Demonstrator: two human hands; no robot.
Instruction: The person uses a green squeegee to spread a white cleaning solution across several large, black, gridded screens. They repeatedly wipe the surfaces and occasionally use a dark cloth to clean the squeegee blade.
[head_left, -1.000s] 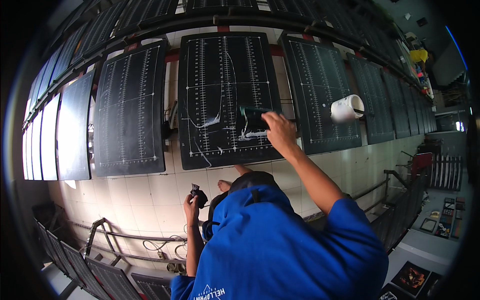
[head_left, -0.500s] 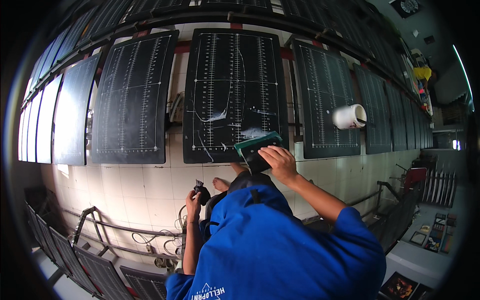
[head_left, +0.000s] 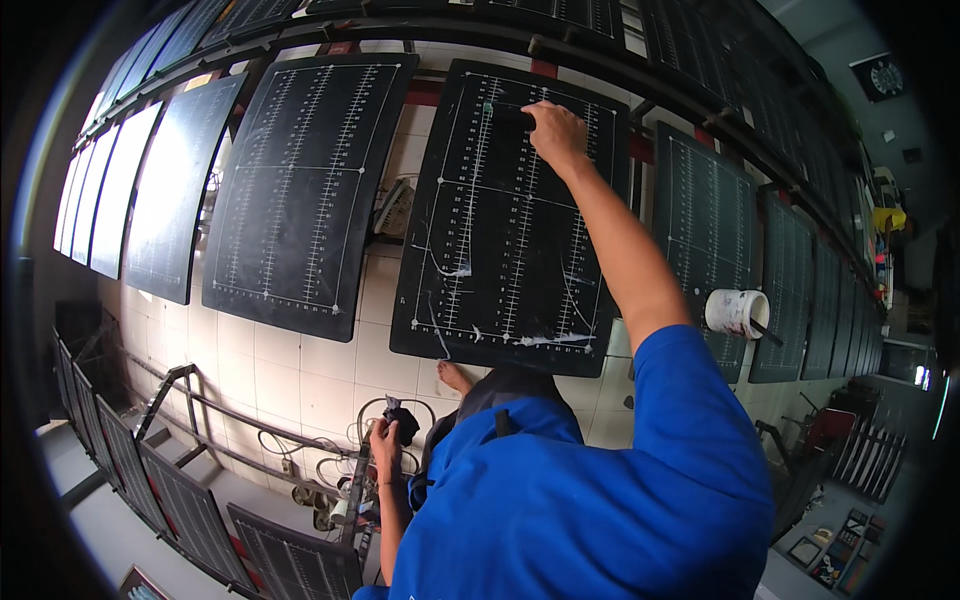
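Note:
My right hand (head_left: pixel 557 133) is stretched out to the far part of the dark printing board (head_left: pixel 500 230) in front of me. Its fingers are closed on a squeegee (head_left: pixel 512 119), mostly dark against the board. Whitish paste streaks (head_left: pixel 555 340) lie along the board's near edge, and thinner smears run up its left side. Low on the left, beside my body, my left hand (head_left: pixel 385 445) is closed round a crumpled dark cloth (head_left: pixel 403 424). It hangs over the floor, apart from the board.
A white bucket (head_left: pixel 735 312) with a stick in it stands on the board to the right (head_left: pixel 705 220). More dark boards (head_left: pixel 290 190) line both sides on a metal frame. Behind on the left are a metal rail (head_left: pixel 260 430) and loose cables. My bare foot (head_left: pixel 454 376) is on the tiled floor.
My right hand has carried the squeegee from the board's near edge to its far part. The paste at the near edge is spread differently. The whole view has tilted; my left hand still holds the cloth.

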